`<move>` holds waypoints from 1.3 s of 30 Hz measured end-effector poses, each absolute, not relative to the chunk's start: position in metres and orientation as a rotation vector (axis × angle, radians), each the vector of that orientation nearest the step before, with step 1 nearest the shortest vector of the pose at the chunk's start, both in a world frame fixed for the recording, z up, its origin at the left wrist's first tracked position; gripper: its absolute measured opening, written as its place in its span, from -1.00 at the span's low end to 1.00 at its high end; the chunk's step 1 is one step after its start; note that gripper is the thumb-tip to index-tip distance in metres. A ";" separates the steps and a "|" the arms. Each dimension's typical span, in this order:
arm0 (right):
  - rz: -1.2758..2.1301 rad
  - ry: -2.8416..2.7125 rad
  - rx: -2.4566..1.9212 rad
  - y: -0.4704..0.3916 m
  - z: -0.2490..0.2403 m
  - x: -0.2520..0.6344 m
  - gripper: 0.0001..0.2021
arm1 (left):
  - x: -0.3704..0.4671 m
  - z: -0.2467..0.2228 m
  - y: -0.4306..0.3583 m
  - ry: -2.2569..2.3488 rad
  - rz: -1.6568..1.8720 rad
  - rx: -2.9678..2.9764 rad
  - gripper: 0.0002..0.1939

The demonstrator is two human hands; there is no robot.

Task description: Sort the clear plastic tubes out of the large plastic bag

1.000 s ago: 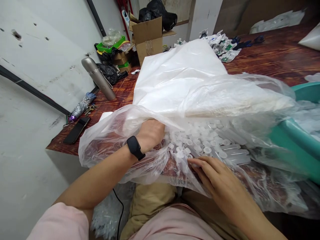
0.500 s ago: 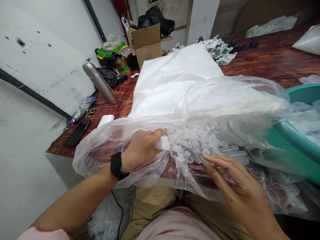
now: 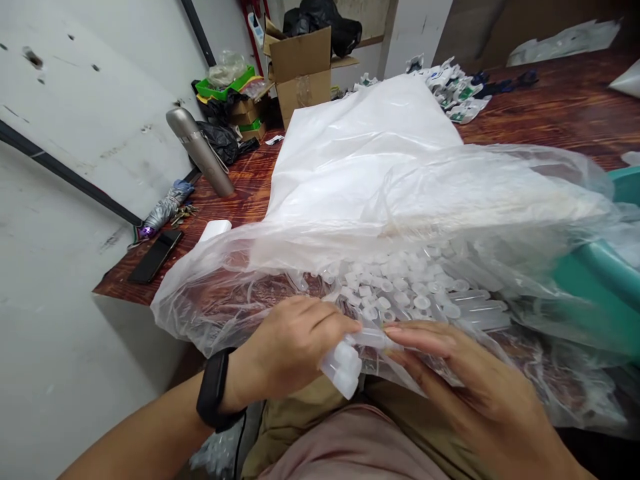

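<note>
Head view: the dark wood table [image 3: 565, 113] drops off at nine o'clock beside the phone [image 3: 156, 256]; bare wood opens at one o'clock, while the teal basin [image 3: 595, 270] crowds three o'clock. At the centre, the left hand [image 3: 300, 337] is curled around several clear tubes [image 3: 343, 367], and the right hand [image 3: 463, 373] pinches a single tube [image 3: 373, 339] between its fingertips, near the left thumb. Loose tubes and caps [image 3: 400, 280] lie just above in clear plastic [image 3: 215, 287], below the white sack [image 3: 360, 153] at twelve. The steel bottle [image 3: 200, 152] stands at ten. The left palm is hidden; the basin is cut off.
</note>
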State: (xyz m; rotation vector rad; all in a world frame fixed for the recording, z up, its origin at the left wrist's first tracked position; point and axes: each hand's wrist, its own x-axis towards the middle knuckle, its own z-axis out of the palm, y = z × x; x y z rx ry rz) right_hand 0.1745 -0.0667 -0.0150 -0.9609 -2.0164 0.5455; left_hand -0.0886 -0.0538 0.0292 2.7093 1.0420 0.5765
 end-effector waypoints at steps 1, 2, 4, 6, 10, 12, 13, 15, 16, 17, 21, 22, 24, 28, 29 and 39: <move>0.507 -2.043 -0.964 -0.069 -0.015 0.175 -0.71 | -0.088 0.030 -0.055 1.027 0.559 2.754 -0.75; 0.471 -2.070 -0.973 -0.072 -0.015 0.175 -0.74 | -0.086 0.030 -0.057 1.018 0.539 2.785 -0.75; 0.400 -2.118 -1.007 -0.076 -0.014 0.174 -0.80 | -0.083 0.029 -0.060 1.019 0.481 2.797 -0.72; 0.349 -2.171 -1.043 -0.079 -0.013 0.173 -0.77 | -0.082 0.027 -0.063 1.029 0.444 2.747 -0.70; 0.293 -2.268 -1.023 -0.082 -0.011 0.172 -0.68 | -0.081 0.022 -0.068 1.064 0.473 2.634 -0.69; 0.270 -2.280 -1.044 -0.084 -0.010 0.172 -0.68 | -0.081 0.021 -0.070 1.076 0.472 2.627 -0.70; 0.263 -2.277 -1.064 -0.084 -0.010 0.173 -0.67 | -0.081 0.021 -0.071 1.077 0.472 2.633 -0.70; 0.255 -2.287 -1.065 -0.085 -0.009 0.174 -0.63 | -0.081 0.022 -0.072 1.076 0.488 2.657 -0.71; 0.247 -2.292 -1.051 -0.085 -0.008 0.175 -0.63 | -0.081 0.022 -0.072 1.073 0.501 2.674 -0.71; 0.231 -2.295 -1.037 -0.085 -0.008 0.175 -0.64 | -0.080 0.023 -0.073 1.069 0.513 2.692 -0.72; 0.175 -2.281 -1.009 -0.086 -0.007 0.175 -0.64 | -0.078 0.025 -0.075 1.070 0.525 2.730 -0.72; 0.172 -2.280 -0.995 -0.087 -0.007 0.174 -0.64 | -0.077 0.025 -0.075 1.075 0.527 2.731 -0.71; 0.188 -2.279 -1.003 -0.088 -0.005 0.173 -0.68 | -0.074 0.024 -0.076 1.071 0.529 2.727 -0.73; 0.280 -2.288 -1.074 -0.093 -0.003 0.175 -0.61 | -0.071 0.023 -0.076 1.043 0.566 2.676 -0.78; 0.299 -2.300 -1.059 -0.094 -0.003 0.177 -0.59 | -0.071 0.023 -0.076 1.035 0.595 2.668 -0.79; 0.496 -2.121 -1.122 -0.105 -0.007 0.165 -0.69 | -0.064 0.008 -0.073 0.960 0.956 2.734 -0.79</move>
